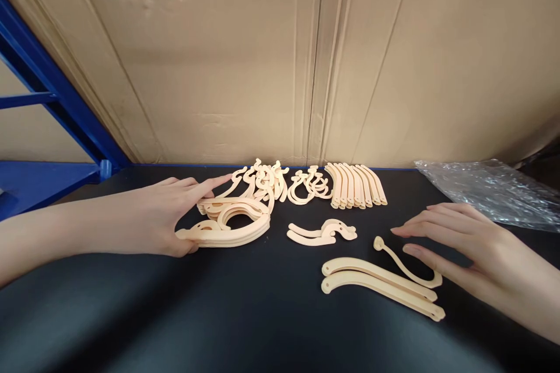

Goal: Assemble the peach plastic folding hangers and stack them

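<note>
My left hand grips the left end of a stack of beige folding hangers, thumb on the near side and fingers on the far side. My right hand is open, fingers apart, just over the right end of a hanger hook; its thumb is nearest the hook, and I cannot tell whether they touch. In front of that hook lie two long curved hanger arms, side by side. Between the hands, two short curved pieces lie together on the black tabletop.
Behind the stack is a heap of loose hanger pieces, with several hooks beside it. A row of hanger arms lies farther right. Clear plastic wrap covers the back right. A cardboard wall and blue frame border the table.
</note>
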The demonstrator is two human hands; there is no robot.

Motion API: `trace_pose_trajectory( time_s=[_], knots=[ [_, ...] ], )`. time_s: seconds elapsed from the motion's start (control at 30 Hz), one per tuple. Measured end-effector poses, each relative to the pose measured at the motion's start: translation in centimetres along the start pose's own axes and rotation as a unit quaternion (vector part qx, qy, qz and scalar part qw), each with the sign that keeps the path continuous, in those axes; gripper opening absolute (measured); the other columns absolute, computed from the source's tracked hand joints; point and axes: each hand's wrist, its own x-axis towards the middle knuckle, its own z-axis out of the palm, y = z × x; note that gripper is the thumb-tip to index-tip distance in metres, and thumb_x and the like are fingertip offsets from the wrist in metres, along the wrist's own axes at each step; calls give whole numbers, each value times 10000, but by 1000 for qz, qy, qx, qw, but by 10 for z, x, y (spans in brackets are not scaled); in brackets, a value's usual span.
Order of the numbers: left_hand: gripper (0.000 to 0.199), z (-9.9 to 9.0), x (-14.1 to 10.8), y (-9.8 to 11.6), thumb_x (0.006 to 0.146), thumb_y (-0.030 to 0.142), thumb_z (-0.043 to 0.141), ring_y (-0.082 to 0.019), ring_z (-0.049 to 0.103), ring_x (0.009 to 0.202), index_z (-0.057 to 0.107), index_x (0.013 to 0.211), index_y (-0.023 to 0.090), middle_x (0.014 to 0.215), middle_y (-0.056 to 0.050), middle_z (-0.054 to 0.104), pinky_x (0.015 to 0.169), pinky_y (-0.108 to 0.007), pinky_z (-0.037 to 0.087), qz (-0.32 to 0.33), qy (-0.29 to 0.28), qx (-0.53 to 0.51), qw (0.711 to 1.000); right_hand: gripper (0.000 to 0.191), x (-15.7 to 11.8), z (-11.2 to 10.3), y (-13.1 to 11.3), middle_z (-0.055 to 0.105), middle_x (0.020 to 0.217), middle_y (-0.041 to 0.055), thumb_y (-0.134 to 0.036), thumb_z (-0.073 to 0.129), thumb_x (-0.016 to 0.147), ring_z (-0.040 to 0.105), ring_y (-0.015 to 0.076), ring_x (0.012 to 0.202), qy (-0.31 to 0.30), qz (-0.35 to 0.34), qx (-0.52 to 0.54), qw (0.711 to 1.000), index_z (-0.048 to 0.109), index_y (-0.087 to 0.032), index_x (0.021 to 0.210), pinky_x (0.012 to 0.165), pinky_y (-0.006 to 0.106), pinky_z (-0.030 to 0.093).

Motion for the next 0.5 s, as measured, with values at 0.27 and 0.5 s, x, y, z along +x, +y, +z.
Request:
trace_pose_trajectory(
  time_s=[0.27, 0.5],
  knots=[
    [1054, -24, -15, -12, 709, 472, 794, -342, 560, 1231, 187, 1558, 322, 1441, -41, 531, 972, -486, 474, 29, 10, 56, 998, 258, 1, 7, -6, 693, 875, 15, -506, 585, 926, 655, 219, 779, -51, 2, -12, 999, 685, -271, 887, 671, 362, 514],
    [440, 4, -48, 93, 945, 337, 591, -195, 610, 1120, 501, 1376, 338, 1284, 37, 640, 969, -277, 463, 252, 121, -23, 960, 220, 1, 10, -10, 679, 846, 21, -369, 532, 959, 641, 210, 752, -39, -9, -19, 999, 687, -255, 853, 680, 363, 493]
  ],
)
